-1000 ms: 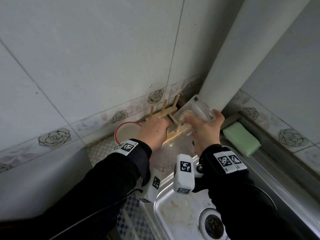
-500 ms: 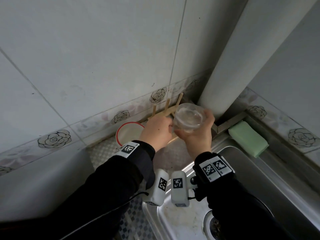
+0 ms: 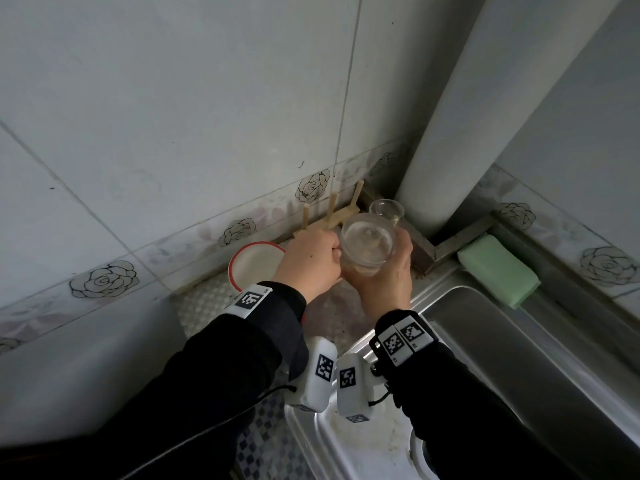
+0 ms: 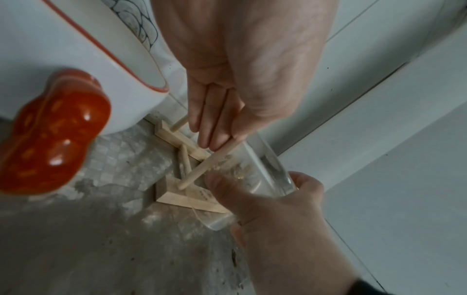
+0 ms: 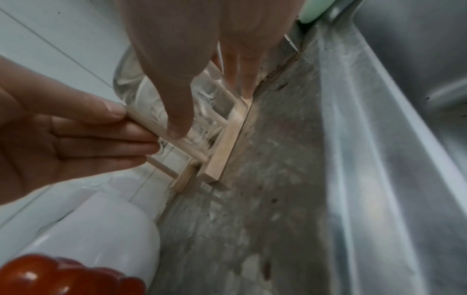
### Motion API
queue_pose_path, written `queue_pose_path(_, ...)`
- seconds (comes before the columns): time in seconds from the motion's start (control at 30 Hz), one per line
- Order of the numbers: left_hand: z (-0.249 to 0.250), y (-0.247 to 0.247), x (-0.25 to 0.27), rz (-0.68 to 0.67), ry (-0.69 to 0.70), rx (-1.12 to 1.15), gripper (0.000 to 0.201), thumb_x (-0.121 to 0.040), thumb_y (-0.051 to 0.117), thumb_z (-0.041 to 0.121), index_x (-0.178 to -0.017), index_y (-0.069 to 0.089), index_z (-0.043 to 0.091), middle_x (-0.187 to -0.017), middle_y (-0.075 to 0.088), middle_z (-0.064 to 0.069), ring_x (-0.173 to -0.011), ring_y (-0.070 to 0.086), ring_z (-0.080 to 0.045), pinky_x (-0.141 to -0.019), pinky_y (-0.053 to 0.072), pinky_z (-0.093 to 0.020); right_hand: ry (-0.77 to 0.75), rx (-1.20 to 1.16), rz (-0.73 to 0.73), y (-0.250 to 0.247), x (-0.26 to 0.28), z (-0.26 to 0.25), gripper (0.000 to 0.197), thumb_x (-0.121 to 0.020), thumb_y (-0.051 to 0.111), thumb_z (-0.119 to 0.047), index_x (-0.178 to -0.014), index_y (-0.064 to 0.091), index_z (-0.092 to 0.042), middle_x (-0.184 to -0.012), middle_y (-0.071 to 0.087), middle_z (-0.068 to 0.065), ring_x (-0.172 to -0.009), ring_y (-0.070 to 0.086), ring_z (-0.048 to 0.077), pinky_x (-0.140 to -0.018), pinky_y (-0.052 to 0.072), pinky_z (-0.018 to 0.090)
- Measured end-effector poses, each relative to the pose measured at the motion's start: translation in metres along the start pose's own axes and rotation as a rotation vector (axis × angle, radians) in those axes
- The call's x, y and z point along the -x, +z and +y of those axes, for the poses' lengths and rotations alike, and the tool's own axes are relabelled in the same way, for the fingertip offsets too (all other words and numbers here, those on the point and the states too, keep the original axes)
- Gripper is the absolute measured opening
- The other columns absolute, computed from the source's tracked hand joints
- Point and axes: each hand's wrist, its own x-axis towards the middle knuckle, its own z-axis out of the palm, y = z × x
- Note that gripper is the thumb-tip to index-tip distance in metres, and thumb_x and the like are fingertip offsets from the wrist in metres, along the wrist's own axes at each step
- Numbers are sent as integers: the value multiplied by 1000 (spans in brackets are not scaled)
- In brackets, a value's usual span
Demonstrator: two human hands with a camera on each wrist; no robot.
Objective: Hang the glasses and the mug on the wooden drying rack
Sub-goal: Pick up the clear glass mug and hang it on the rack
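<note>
The wooden drying rack stands against the tiled wall, its pegs slanting up. My left hand pinches one peg between thumb and fingers. My right hand grips a clear glass, base up, over the rack's right part; in the right wrist view this glass has pegs showing through it. A second clear glass sits just behind it, and I cannot tell whether it hangs on a peg. The white mug with red rim and red handle stands left of the rack.
A steel sink lies to the right below my right arm. A green sponge rests on the ledge at the far right. A thick white pipe rises in the corner behind the rack. The tiled wall is close behind.
My right hand has turned the glass from tilted to base up and brought it left over the rack, beside my left hand. The left hand has stayed on the rack.
</note>
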Motion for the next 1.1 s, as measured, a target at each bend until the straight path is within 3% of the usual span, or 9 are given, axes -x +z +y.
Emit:
queue_pose_path(0.13,1,-1,3,-21,-7,-17,24,-94,47,14,-85,63,-2,-77,61,-12,-76,60,-31,-71,45,-36,-10,39,-26,-5,3,1,104,-64,84,-24,-145,18,-20,-142,41,11,-126,47,27,-91,40,31)
queue_pose_path(0.27,1,-2,6,-40,-10,-3,23,-94,47,15,-87,62,-1,-85,67,-17,-82,63,-34,-74,49,-41,3,39,-76,-13,5,-2,108,-66,82,-18,-148,11,-21,-148,35,12,-132,40,27,-99,39,36)
queue_pose_path(0.67,-4,-21,21,-53,-89,79,31,-95,48,14,-123,59,7,-115,69,-12,-110,62,-27,-95,48,-36,90,19,-118,-21,10,-4,115,-64,83,-13,-149,6,-23,-146,33,15,-130,40,30,-104,36,42)
queue_pose_path(0.87,-5,-21,22,-45,-84,87,30,-94,50,13,-122,59,7,-109,71,-11,-107,63,-25,-95,48,-36,96,20,-115,-21,10,-3,111,-63,83,-14,-148,12,-20,-145,35,14,-129,42,30,-103,38,41)
queue_pose_path(1.03,-7,-21,22,-61,-79,74,30,-93,50,13,-122,58,8,-105,72,-10,-104,63,-26,-92,50,-38,14,62,-87,-13,3,-6,104,-63,84,-21,-144,19,-16,-139,43,15,-122,49,30,-88,41,32)
queue_pose_path(1.1,-8,-21,22,-62,-71,68,31,-94,49,13,-123,58,9,-105,71,-10,-102,64,-25,-91,50,-38,5,63,-80,-10,0,-8,101,-64,83,-26,-144,22,-16,-137,45,14,-120,51,30,-88,43,35)
